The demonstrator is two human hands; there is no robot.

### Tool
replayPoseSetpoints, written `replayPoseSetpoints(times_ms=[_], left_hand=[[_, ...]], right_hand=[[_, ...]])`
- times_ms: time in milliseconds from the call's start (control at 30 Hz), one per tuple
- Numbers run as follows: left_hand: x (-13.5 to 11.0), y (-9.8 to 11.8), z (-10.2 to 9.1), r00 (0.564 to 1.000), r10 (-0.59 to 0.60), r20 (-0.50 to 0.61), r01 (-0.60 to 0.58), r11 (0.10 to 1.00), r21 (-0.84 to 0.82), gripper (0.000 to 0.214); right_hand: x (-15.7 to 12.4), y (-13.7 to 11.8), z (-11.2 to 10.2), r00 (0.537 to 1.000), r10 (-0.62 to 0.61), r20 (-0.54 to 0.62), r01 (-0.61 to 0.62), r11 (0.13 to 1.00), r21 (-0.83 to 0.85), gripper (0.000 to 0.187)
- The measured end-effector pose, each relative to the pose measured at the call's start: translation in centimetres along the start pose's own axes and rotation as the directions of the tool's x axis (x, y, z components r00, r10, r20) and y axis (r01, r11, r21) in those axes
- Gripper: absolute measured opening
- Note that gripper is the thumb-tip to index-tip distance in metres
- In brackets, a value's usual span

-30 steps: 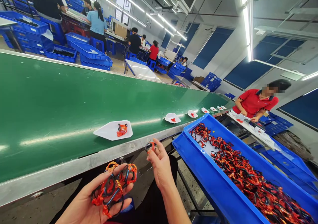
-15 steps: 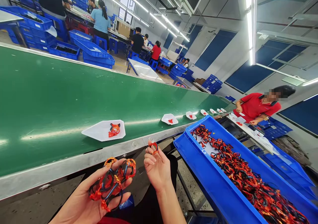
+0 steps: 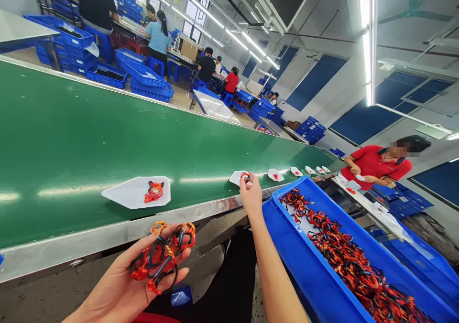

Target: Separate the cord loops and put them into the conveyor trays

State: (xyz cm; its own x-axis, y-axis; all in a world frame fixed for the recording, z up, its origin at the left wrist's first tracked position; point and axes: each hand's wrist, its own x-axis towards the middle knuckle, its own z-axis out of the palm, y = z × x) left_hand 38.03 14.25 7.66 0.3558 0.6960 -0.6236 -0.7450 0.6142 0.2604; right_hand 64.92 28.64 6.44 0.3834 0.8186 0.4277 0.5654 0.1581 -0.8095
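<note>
My left hand (image 3: 143,265) is curled around a bunch of orange-and-black looped bands (image 3: 163,256), low in front of the metal belt edge. My right hand (image 3: 252,196) reaches over that edge and pinches one orange-and-black band (image 3: 245,176) between thumb and fingers. The band is at a small white pointed tray (image 3: 235,178) on the green conveyor belt (image 3: 107,141); whether it touches the tray I cannot tell. A nearer white tray (image 3: 132,194) to the left carries an orange-red piece (image 3: 154,192).
A blue crate (image 3: 308,256) full of similar bands stands at the right. Several white trays with red pieces, such as one tray (image 3: 276,175), line the belt further off. A co-worker in a red shirt (image 3: 380,165) handles white items at the far right. Other people sit among blue crates behind.
My right hand has moved forward and right with its band, from in front of the belt to the second tray. The nearest tray has shifted left. My left hand keeps its bunch.
</note>
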Motion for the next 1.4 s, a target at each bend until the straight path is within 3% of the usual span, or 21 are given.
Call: replayPoseSetpoints(times_ms=[133,233,333,400,567,667,767,833,933,1133,1400], left_hand=[[0.2,0.0,0.3,0.999,0.027,0.019,-0.028,0.999,0.026,0.062],[0.5,-0.3,0.5,0.999,0.031,0.035,-0.033,0.998,0.048,0.057],[0.8,-0.8,0.4,0.998,0.044,0.054,-0.048,0.996,0.069,0.050],[1.0,-1.1,0.3,0.996,0.063,0.057,-0.068,0.994,0.085,0.045],[1.2,-1.6,0.1,0.993,0.049,0.108,-0.060,0.993,0.105,0.039],[1.3,-1.7,0.2,0.988,0.022,0.152,-0.039,0.993,0.109,0.044],[1.3,-1.6,0.2,0.989,0.020,0.150,-0.037,0.993,0.113,0.049],[1.4,-1.6,0.2,0.990,0.017,0.141,-0.032,0.993,0.110,0.051],[1.4,-1.6,0.1,0.992,0.011,0.128,-0.025,0.994,0.108,0.053],[1.4,-1.6,0.1,0.991,0.015,0.130,-0.031,0.992,0.125,0.055],[1.5,-1.7,0.3,0.993,0.022,0.113,-0.036,0.991,0.130,0.055]], right_hand=[[-2.2,-1.4,-1.3,0.999,-0.001,0.052,0.003,1.000,-0.031,0.053],[-6.1,-4.0,-1.8,0.979,0.056,0.196,-0.074,0.994,0.084,0.039],[-10.5,-6.6,-1.7,0.877,0.096,0.472,-0.216,0.954,0.206,0.031],[-12.9,-7.6,-1.3,0.813,0.087,0.575,-0.264,0.936,0.232,0.031],[-15.5,-7.2,-0.2,0.789,0.178,0.587,-0.439,0.833,0.336,0.030],[-15.2,-6.5,-0.2,0.770,0.312,0.556,-0.604,0.636,0.480,0.028],[-14.9,-5.9,-0.6,0.642,0.428,0.636,-0.759,0.238,0.607,0.022],[-14.8,-5.6,-0.7,0.558,0.423,0.714,-0.788,0.000,0.616,0.022],[-15.0,-5.2,-0.7,0.515,0.378,0.770,-0.776,-0.177,0.606,0.022],[-15.3,-4.8,-0.7,0.503,0.315,0.805,-0.764,-0.272,0.585,0.021],[-15.6,-4.0,-0.8,0.541,0.266,0.798,-0.773,-0.217,0.596,0.026]])
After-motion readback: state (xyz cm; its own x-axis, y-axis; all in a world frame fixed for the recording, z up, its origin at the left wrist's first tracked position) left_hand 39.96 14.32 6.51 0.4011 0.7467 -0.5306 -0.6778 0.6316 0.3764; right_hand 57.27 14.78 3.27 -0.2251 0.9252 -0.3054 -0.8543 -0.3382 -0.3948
